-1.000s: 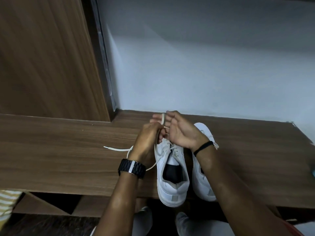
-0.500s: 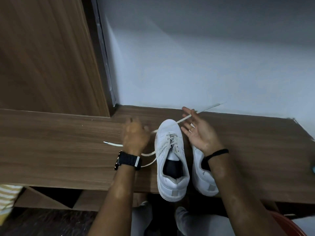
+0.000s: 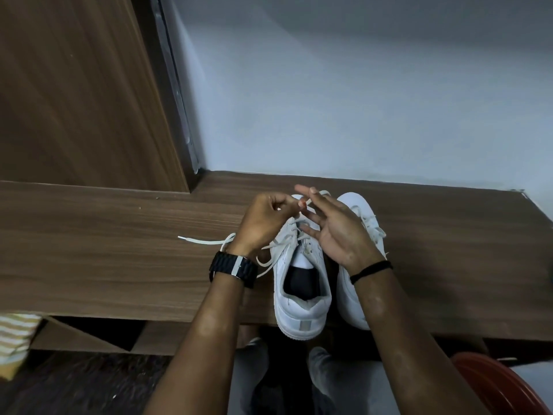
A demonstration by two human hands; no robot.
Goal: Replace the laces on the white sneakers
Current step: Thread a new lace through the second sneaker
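The brown wooden surface (image 3: 119, 265) stands against a pale wall (image 3: 359, 100), with a wooden panel (image 3: 74, 85) at its far left corner. Two white sneakers (image 3: 302, 283) stand side by side at the near edge of the surface, heels toward the person. Above the left sneaker, the left hand (image 3: 263, 226) is curled and pinches the lace (image 3: 206, 241), while the right hand (image 3: 338, 232) has its fingers spread; whether it holds the lace I cannot tell.
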